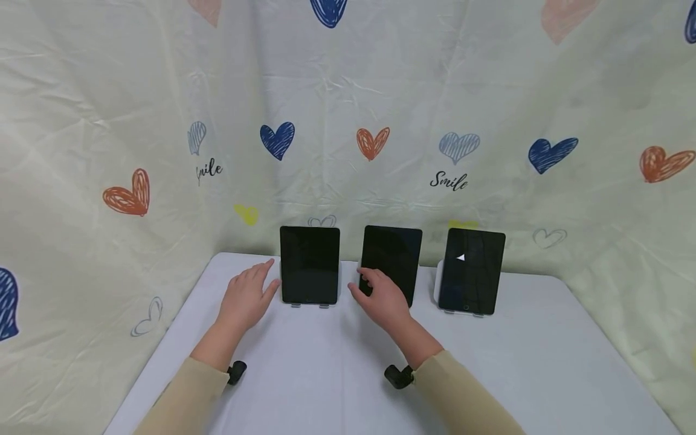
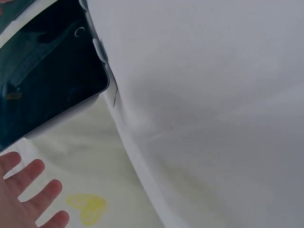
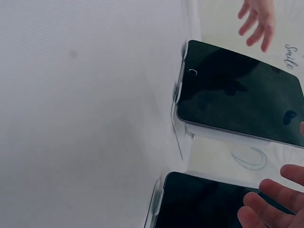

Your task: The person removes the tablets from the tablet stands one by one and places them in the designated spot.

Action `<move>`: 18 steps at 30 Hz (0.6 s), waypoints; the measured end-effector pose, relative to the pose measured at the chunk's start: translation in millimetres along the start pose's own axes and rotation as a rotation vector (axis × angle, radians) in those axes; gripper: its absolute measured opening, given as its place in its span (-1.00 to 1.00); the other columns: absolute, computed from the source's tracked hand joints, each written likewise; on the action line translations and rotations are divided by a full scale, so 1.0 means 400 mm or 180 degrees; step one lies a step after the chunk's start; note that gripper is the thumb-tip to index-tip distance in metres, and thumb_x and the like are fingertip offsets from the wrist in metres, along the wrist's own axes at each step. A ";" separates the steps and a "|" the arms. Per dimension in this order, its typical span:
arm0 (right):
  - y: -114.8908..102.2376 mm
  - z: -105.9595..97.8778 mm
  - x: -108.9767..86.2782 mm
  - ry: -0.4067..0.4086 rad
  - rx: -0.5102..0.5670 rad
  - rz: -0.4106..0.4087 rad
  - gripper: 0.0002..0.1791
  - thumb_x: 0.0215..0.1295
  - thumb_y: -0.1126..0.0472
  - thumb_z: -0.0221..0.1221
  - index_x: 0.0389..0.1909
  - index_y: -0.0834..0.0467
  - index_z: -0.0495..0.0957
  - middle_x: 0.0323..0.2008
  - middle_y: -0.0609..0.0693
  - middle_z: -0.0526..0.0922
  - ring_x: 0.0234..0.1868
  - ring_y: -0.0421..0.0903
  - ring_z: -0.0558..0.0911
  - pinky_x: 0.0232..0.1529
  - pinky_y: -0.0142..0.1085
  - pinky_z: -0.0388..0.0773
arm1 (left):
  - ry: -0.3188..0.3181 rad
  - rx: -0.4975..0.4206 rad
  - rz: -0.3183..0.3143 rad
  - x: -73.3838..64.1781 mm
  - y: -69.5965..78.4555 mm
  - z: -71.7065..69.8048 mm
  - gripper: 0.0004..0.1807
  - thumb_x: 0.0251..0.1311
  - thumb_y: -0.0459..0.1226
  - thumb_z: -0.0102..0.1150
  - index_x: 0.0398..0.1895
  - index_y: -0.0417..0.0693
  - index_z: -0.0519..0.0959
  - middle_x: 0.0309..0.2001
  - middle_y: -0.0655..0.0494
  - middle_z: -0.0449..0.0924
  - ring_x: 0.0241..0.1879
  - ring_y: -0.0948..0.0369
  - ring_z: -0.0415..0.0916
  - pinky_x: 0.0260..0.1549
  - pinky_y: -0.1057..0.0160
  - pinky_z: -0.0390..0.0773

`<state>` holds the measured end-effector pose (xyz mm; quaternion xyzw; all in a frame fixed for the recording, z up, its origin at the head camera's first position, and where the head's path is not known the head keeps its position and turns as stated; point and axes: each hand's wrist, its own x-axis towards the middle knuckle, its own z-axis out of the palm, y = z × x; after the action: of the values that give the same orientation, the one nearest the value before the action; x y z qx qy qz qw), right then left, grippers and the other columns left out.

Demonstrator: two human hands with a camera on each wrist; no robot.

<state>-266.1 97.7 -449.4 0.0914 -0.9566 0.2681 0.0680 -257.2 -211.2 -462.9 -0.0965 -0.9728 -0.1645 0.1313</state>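
Head: 2 hands [image 1: 246,297] [image 1: 385,298] flank leftmost tablet [image 1: 310,266].

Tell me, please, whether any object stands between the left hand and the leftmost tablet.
Nothing visible stands in the way: the left hand is beside the leftmost tablet, near its left edge, and no other object shows between them in the head view.

Of 2 gaps, the right hand [image 1: 385,299] partly obstructed the one between the left tablet [image 1: 310,266] and middle tablet [image 1: 398,254]; the other, beside the right tablet [image 1: 472,275], lay passable. Heart-print cloth [image 1: 326,96] barred the rear.
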 end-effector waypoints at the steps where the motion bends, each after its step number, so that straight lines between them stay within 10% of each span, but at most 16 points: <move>1: -0.003 0.000 0.003 0.0010 0.0032 0.0005 -0.42 0.37 -0.21 0.13 0.32 -0.06 0.46 0.12 -0.07 0.56 0.11 -0.06 0.56 0.06 -0.07 0.53 | -0.0010 -0.0020 -0.0021 0.004 0.001 0.001 -0.33 0.48 0.05 -0.07 0.51 -0.08 0.20 0.38 -0.16 0.33 0.35 -0.14 0.24 0.26 -0.23 0.21; 18: -0.051 0.031 0.067 0.0162 0.0453 0.0062 -0.53 0.42 -0.12 0.14 0.24 0.00 0.53 0.00 0.01 0.61 -0.08 -0.07 0.56 -0.09 -0.13 0.56 | 0.0095 -0.0301 -0.0315 0.062 0.005 0.022 -0.39 0.50 -0.02 -0.09 0.48 -0.11 0.23 0.35 -0.19 0.37 0.30 -0.16 0.32 0.25 -0.22 0.25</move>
<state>-289.1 70.3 -444.9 0.0798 -0.9340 0.3383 0.0830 -282.1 -202.8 -463.1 -0.0519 -0.9655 -0.2181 0.1328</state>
